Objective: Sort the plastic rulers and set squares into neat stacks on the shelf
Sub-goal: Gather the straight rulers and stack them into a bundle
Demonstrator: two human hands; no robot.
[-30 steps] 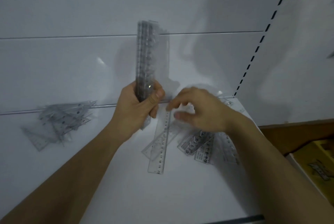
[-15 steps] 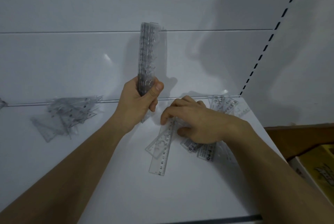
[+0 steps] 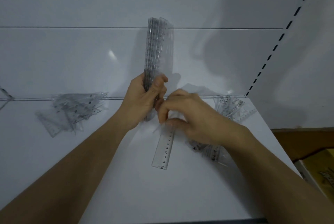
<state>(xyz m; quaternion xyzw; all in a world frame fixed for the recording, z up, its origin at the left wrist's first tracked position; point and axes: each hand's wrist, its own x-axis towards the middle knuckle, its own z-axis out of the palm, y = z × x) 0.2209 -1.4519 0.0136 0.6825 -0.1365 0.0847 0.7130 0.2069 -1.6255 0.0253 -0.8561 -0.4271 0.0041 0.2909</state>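
Observation:
My left hand grips a bundle of clear plastic rulers, held upright above the white shelf. Right beside it, my right hand pinches the top end of a single clear ruler that lies on the shelf with its 20 mark toward me. More loose rulers lie partly hidden under my right wrist. A further few rulers sit at the back right corner. A heap of clear set squares lies at the back left.
The shelf's white back panel rises just behind the hands. A slotted upright runs diagonally at the right. Past the shelf's right edge lie a brown surface and a yellow box.
My right hand went down onto the loose rulers and now pinches the end of one, close to my left hand. The upright bundle has stayed in my left hand.

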